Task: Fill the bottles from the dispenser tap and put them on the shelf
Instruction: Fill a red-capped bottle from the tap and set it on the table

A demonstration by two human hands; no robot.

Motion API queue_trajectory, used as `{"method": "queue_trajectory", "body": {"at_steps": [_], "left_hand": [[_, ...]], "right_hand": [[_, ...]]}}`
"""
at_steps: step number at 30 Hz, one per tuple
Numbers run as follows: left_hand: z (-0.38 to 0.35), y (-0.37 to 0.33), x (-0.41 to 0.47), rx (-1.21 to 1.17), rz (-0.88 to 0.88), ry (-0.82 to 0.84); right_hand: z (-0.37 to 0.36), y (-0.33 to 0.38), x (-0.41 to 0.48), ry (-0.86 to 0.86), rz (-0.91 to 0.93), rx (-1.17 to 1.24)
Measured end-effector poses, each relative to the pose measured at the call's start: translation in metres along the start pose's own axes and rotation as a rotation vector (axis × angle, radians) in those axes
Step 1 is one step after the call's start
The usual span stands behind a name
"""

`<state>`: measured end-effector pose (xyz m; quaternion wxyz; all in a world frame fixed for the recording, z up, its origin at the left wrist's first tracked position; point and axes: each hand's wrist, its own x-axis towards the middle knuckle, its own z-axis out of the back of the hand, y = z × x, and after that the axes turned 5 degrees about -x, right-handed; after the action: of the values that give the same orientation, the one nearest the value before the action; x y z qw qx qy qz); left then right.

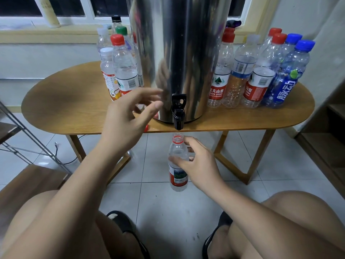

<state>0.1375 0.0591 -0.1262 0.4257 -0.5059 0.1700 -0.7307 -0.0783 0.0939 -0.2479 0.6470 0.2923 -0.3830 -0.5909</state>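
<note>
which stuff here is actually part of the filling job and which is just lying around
Job: open bottle gripped by right hand under the tap; dispenser; left hand near the tap; capped bottles on the table.
Lying about: cable on the floor; white tube on the windowsill.

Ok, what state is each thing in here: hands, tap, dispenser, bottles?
held bottle: uncapped, upright, directly below the tap.
tap: no stream visible, lever untouched.
right hand: grips the held bottle near its shoulder.
left hand: open, beside the tap, not on it.
dispenser: upright, lid out of view.
right-side bottles: capped, upright, look empty.
left-side bottles: capped, upright.
</note>
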Motion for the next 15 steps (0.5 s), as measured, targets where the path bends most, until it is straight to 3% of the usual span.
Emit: {"method": "queue_trajectory", "body": {"at_steps": [6,15], "left_hand": [[-0.022,-0.022,0.015,0.032,-0.160,0.072],[-0.034,-0.012,0.020,0.093,-0.187,0.039]], "right_hand": [[-0.001,-0.004,0.001,-0.014,0.005,0.002],[-0.003,-0.005,0.006,-0.034,-0.003,-0.017]]}}
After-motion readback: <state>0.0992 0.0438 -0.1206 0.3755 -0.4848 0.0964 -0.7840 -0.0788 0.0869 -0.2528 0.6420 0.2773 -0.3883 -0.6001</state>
